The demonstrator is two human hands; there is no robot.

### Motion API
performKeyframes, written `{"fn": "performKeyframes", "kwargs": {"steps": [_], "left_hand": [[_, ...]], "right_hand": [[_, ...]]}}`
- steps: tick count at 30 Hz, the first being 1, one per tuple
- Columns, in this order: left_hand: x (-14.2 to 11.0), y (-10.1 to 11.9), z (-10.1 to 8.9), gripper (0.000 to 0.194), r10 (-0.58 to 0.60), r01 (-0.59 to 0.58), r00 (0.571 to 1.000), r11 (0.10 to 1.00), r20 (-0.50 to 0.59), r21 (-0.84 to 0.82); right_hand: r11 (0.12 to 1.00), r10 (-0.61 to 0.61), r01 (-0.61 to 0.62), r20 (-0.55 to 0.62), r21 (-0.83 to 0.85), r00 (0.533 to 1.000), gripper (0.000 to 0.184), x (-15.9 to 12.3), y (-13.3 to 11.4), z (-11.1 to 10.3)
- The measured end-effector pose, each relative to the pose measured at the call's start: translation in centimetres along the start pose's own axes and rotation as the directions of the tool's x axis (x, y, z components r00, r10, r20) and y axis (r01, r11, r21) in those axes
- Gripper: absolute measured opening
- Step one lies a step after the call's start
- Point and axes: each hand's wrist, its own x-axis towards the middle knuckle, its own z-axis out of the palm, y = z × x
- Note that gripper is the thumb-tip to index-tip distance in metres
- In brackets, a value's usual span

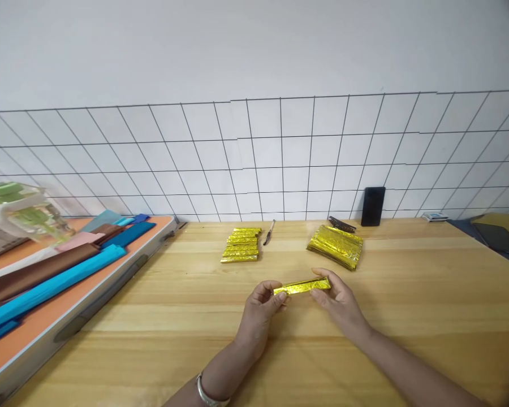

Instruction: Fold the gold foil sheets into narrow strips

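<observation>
A narrow folded strip of shiny gold foil (301, 287) is stretched between my two hands, above the wooden table. My left hand (261, 311) pinches its left end, thumb in front and fingers behind. At the other end my right hand (339, 302) grips the strip between thumb and fingers. Beyond my left hand lies a row of folded gold foil strips (241, 245), overlapping one another. A thicker stack of flat gold foil sheets (336, 247) rests beyond my right hand.
A pen (269, 233) lies between the two foil piles. Behind the stack are a black hair-clip-like object (341, 224) and a black phone (373, 206) propped against the tiled wall. At left, an orange-topped box (110, 280) bears rolls of coloured paper (68, 274).
</observation>
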Motion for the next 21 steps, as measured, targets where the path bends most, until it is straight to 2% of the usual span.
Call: {"fn": "performKeyframes", "kwargs": {"steps": [5, 10, 15, 21], "left_hand": [[0.1, 0.1, 0.1, 0.031, 0.007, -0.013, 0.998, 0.994, 0.057, 0.107], [0.2, 0.0, 0.4, 0.033, -0.017, -0.012, 0.987, 0.984, 0.162, 0.176], [0.0, -0.4, 0.6, 0.032, -0.013, -0.033, 0.970, 0.982, 0.242, 0.184], [-0.1, -1.4, 0.4, 0.028, 0.047, -0.092, 0.949, 0.987, 0.311, 0.133]], "right_hand": [[1.000, 0.000, 0.000, -0.025, 0.004, 1.000, 0.046, -0.1, -0.4, 0.0], [0.996, -0.079, 0.081, -0.038, 0.034, 0.996, 0.041, 0.3, -0.1, 0.1], [0.995, -0.095, 0.096, 0.048, -0.036, 0.994, 0.026, -0.2, 0.2, 0.5], [0.995, -0.064, 0.075, 0.145, -0.072, 0.987, 0.019, -0.9, 0.3, 1.7]]}}
